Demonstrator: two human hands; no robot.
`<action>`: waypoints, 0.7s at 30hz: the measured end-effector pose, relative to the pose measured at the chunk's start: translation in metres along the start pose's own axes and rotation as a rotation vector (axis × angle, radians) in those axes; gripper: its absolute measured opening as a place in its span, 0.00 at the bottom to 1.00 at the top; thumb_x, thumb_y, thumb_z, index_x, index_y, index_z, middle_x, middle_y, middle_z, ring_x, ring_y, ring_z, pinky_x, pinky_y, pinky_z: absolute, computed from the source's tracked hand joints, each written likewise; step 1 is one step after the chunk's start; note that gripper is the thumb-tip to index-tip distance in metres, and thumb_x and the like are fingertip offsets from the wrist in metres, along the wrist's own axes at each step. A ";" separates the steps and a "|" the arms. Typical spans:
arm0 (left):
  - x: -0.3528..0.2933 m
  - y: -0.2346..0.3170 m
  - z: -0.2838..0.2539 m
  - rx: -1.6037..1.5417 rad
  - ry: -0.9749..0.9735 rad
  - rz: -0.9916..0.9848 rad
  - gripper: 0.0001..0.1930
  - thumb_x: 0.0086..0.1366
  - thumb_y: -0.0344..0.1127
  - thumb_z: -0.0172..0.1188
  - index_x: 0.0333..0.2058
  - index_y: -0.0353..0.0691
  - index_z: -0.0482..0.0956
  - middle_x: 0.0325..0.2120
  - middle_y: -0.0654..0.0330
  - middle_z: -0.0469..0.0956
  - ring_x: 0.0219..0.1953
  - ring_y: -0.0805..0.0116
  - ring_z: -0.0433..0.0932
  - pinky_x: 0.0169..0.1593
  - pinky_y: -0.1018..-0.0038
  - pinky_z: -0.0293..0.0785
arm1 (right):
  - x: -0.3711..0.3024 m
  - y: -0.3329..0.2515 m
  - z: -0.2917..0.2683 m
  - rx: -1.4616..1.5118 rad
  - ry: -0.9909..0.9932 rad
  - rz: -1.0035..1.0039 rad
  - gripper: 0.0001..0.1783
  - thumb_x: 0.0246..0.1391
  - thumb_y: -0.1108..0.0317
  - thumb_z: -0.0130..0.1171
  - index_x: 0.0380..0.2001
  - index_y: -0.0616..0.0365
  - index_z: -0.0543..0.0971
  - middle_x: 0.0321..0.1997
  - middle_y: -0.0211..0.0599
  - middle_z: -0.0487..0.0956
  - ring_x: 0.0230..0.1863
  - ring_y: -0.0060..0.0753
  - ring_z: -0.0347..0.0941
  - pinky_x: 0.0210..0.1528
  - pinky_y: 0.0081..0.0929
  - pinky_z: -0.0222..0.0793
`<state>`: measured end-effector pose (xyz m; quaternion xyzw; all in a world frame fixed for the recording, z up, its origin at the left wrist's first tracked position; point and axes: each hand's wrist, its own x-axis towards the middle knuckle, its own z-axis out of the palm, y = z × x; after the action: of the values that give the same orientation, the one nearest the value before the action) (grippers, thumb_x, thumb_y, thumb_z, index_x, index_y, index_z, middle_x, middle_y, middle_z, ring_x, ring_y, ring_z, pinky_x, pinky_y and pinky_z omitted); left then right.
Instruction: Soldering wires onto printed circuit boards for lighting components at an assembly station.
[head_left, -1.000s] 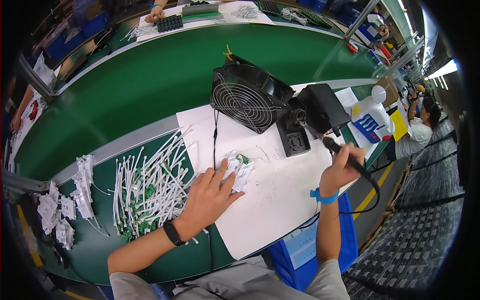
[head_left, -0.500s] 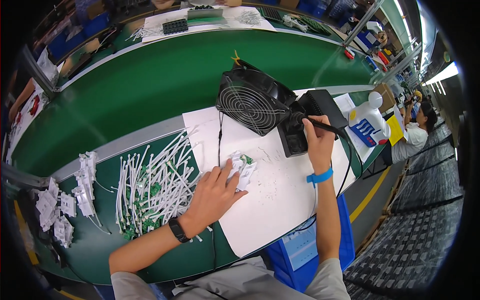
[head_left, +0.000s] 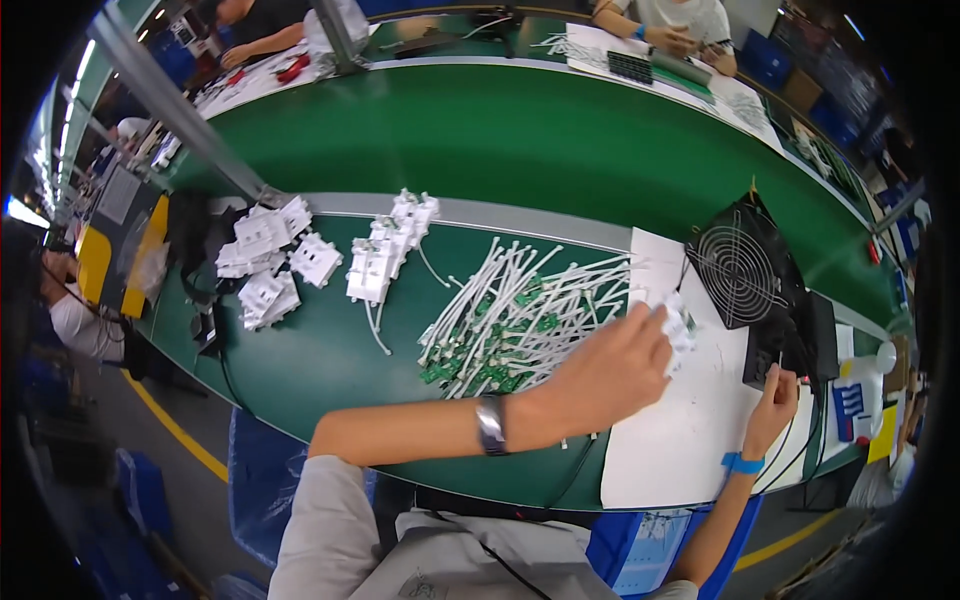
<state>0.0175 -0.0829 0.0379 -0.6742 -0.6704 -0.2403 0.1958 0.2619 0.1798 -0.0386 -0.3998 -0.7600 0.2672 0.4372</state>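
Observation:
On the white paper sheet [head_left: 650, 455], a small white plastic part [head_left: 682, 325] lies beside the fingertips of my left hand [head_left: 612, 365]. That hand is slightly blurred, palm down, with its fingers loosely bent and nothing visibly held. To its left spreads a pile of white cables with green circuit boards [head_left: 510, 335]. Thumb and index finger of my right hand [head_left: 772, 408] are pinched together at the front of a black stand [head_left: 760, 362]; what they grip is too small to make out. A black fan with a round wire guard [head_left: 735, 272] stands behind the stand.
White plastic parts lie in a loose heap [head_left: 262, 240] and a joined row [head_left: 385, 250] on the green table [head_left: 330, 370]. A white bottle [head_left: 858, 395] stands far right. Black cables [head_left: 790, 450] run by my right wrist. Other people sit beyond the green partition [head_left: 420, 125].
The view has swung to the left, showing more of the left side of the table. My left hand has eased off the top of the white part. My right hand's fingers are lower at the stand.

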 end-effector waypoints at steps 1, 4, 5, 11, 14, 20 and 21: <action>-0.007 -0.015 -0.024 0.050 0.018 0.052 0.14 0.57 0.38 0.70 0.37 0.34 0.83 0.47 0.48 0.80 0.48 0.51 0.75 0.48 0.64 0.77 | -0.002 0.001 0.000 -0.006 -0.017 -0.013 0.15 0.71 0.63 0.59 0.29 0.59 0.74 0.21 0.19 0.61 0.25 0.12 0.50 0.26 0.23 0.43; -0.049 -0.049 -0.074 -0.054 0.220 -0.376 0.16 0.52 0.35 0.75 0.39 0.38 0.83 0.48 0.50 0.82 0.44 0.52 0.77 0.48 0.62 0.77 | -0.007 0.005 -0.001 0.000 -0.016 -0.025 0.17 0.71 0.64 0.58 0.27 0.60 0.73 0.21 0.20 0.61 0.25 0.13 0.50 0.25 0.24 0.43; -0.067 -0.060 -0.089 -0.011 0.238 -0.474 0.16 0.53 0.36 0.75 0.39 0.37 0.82 0.48 0.50 0.82 0.45 0.50 0.77 0.49 0.61 0.77 | -0.009 0.007 -0.004 0.002 -0.016 -0.025 0.17 0.71 0.64 0.58 0.27 0.60 0.73 0.21 0.20 0.61 0.25 0.13 0.50 0.25 0.24 0.43; -0.191 -0.083 -0.131 0.364 0.308 -0.816 0.16 0.51 0.32 0.78 0.38 0.37 0.85 0.45 0.51 0.85 0.43 0.51 0.81 0.48 0.60 0.78 | -0.011 -0.003 -0.003 -0.031 -0.041 -0.093 0.19 0.72 0.63 0.56 0.26 0.62 0.72 0.20 0.25 0.62 0.24 0.16 0.50 0.26 0.26 0.45; -0.211 -0.085 -0.113 0.337 0.297 -0.895 0.16 0.52 0.32 0.78 0.38 0.34 0.84 0.48 0.49 0.84 0.44 0.49 0.80 0.49 0.60 0.77 | -0.010 -0.002 -0.001 -0.063 -0.067 -0.092 0.20 0.72 0.62 0.56 0.26 0.63 0.72 0.20 0.27 0.64 0.24 0.17 0.51 0.26 0.27 0.45; -0.215 -0.085 -0.104 0.281 0.190 -1.037 0.20 0.57 0.38 0.76 0.44 0.33 0.83 0.53 0.45 0.81 0.51 0.45 0.80 0.54 0.57 0.77 | -0.014 -0.019 0.002 -0.114 -0.126 -0.132 0.19 0.72 0.63 0.56 0.26 0.62 0.73 0.20 0.26 0.65 0.24 0.17 0.52 0.26 0.26 0.46; -0.216 -0.088 -0.108 0.296 0.197 -1.034 0.21 0.58 0.39 0.75 0.45 0.33 0.83 0.53 0.44 0.81 0.52 0.45 0.80 0.55 0.57 0.77 | -0.016 -0.024 0.003 -0.116 -0.125 -0.138 0.19 0.72 0.63 0.56 0.26 0.62 0.73 0.20 0.26 0.65 0.24 0.17 0.52 0.26 0.26 0.46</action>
<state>-0.0736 -0.3193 -0.0067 -0.1963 -0.9196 -0.2704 0.2068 0.2549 0.1536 -0.0293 -0.3536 -0.8258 0.2162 0.3825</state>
